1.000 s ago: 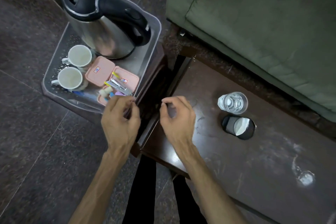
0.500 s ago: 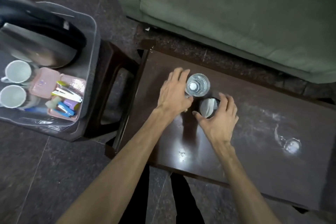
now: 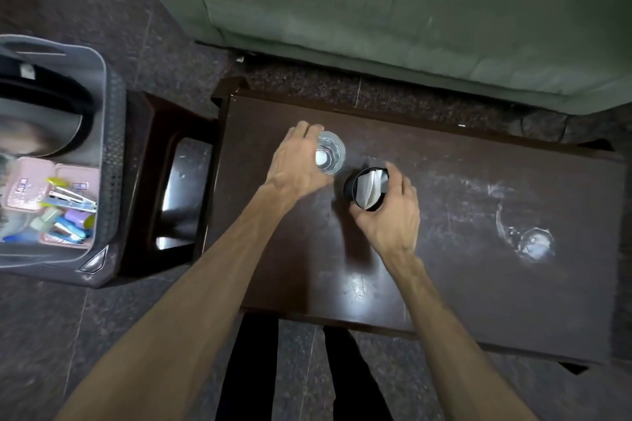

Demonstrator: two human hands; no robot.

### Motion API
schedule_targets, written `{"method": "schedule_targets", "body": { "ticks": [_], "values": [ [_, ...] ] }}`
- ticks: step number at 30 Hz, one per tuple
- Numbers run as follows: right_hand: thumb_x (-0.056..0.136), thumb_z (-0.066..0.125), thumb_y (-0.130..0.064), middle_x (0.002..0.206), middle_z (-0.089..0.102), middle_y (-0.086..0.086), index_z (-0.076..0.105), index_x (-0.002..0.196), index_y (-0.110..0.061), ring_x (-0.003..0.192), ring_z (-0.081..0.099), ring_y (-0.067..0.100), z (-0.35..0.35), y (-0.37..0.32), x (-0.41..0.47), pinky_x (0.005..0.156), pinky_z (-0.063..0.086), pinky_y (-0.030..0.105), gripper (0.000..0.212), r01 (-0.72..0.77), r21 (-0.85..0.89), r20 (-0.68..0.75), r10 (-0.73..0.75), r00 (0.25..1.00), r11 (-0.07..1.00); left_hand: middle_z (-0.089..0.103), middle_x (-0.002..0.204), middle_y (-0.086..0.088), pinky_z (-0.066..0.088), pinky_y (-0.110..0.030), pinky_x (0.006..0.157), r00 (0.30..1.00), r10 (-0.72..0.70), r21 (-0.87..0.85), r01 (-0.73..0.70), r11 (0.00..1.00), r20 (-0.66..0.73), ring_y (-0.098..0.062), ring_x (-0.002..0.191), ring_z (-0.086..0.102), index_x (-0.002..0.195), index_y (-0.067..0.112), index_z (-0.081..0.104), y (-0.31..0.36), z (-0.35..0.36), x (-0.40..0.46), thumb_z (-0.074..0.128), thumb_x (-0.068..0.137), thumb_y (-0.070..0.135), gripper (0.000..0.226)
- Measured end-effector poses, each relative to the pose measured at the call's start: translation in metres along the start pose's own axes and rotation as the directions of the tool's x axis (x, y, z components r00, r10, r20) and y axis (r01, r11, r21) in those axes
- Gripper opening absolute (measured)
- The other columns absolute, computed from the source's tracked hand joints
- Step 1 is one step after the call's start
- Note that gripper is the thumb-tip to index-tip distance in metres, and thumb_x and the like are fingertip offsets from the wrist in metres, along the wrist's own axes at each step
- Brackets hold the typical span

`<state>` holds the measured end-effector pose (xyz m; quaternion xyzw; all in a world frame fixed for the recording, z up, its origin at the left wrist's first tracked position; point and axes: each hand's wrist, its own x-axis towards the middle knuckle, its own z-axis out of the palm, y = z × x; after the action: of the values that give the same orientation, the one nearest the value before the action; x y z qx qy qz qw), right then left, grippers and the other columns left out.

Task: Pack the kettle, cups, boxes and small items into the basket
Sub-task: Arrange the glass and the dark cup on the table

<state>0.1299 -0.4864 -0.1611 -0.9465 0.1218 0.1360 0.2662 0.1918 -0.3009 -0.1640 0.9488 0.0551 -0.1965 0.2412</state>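
At 12 o'clock a green fabric sofa (image 3: pixel 410 3); below it the dark glossy wood table (image 3: pixel 478 267), scuffed white. At 9 o'clock the grey perforated plastic basket (image 3: pixel 113 147) holds the steel kettle (image 3: pixel 37 133), pink boxes (image 3: pixel 30 188) and small items (image 3: pixel 68 212). Center: left hand (image 3: pixel 294 167) curls around the clear round glass (image 3: pixel 329 153), right hand (image 3: pixel 390 219) grips the black cylindrical cup (image 3: pixel 364 186) with white paper inside.

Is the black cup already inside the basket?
No, the black cup stands on the dark table in the right hand, away from the basket.
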Motion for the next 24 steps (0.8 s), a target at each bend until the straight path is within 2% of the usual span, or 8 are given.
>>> {"method": "schedule_targets", "body": {
  "ticks": [3, 7, 12, 19, 24],
  "values": [
    [0.066, 0.087, -0.036, 0.141, 0.059, 0.01, 0.042, 0.15, -0.018, 0.131, 0.052, 0.03, -0.008, 0.01, 0.0, 0.104, 0.049, 0.042, 0.097, 0.008, 0.011, -0.026, -0.007, 1.0, 1.0, 0.054, 0.134, -0.006, 0.042, -0.039, 0.117, 0.999, -0.024, -0.024, 0.023, 0.999, -0.043, -0.029, 0.125, 0.055, 0.145, 0.016, 0.05, -0.001, 0.008, -0.017, 0.093, 0.065, 0.047, 0.096],
    [0.067, 0.087, -0.036, 0.14, 0.059, 0.009, 0.043, 0.149, -0.018, 0.131, 0.052, 0.03, -0.017, 0.019, -0.005, 0.105, 0.05, 0.042, 0.095, 0.01, -0.005, -0.009, -0.01, 1.0, 1.0, 0.057, 0.125, -0.007, 0.051, -0.039, 0.102, 0.996, -0.046, -0.055, 0.042, 0.998, -0.073, -0.029, 0.115, 0.058, 0.136, 0.016, 0.056, -0.003, 0.019, -0.049, 0.091, 0.063, 0.038, 0.084],
    [0.066, 0.086, -0.033, 0.138, 0.059, 0.007, 0.044, 0.149, -0.018, 0.127, 0.053, 0.029, -0.018, 0.022, -0.019, 0.102, 0.051, 0.041, 0.094, 0.036, -0.008, 0.006, -0.036, 0.999, 0.999, 0.059, 0.122, -0.006, 0.054, -0.04, 0.093, 0.995, -0.064, -0.061, 0.06, 0.996, -0.071, -0.03, 0.108, 0.06, 0.134, 0.015, 0.058, -0.003, 0.031, -0.081, 0.088, 0.059, 0.031, 0.082],
    [0.063, 0.087, -0.033, 0.136, 0.061, 0.007, 0.044, 0.147, -0.018, 0.125, 0.055, 0.029, -0.008, 0.023, -0.041, 0.102, 0.052, 0.042, 0.095, 0.047, -0.032, 0.026, -0.046, 0.999, 0.998, 0.06, 0.121, -0.008, 0.052, -0.039, 0.09, 0.995, -0.065, -0.046, 0.061, 0.997, -0.082, -0.032, 0.105, 0.06, 0.131, 0.013, 0.059, -0.003, 0.042, -0.099, 0.087, 0.06, 0.026, 0.078],
    [0.066, 0.087, -0.032, 0.141, 0.057, 0.006, 0.043, 0.15, -0.018, 0.128, 0.052, 0.028, -0.001, 0.032, -0.049, 0.1, 0.05, 0.038, 0.095, 0.034, -0.045, 0.059, -0.031, 0.998, 0.998, 0.057, 0.13, -0.008, 0.052, -0.039, 0.096, 0.995, -0.073, -0.056, 0.069, 0.996, -0.07, -0.031, 0.113, 0.057, 0.141, 0.012, 0.054, -0.004, 0.047, -0.103, 0.086, 0.064, 0.027, 0.085]
  ]
}}
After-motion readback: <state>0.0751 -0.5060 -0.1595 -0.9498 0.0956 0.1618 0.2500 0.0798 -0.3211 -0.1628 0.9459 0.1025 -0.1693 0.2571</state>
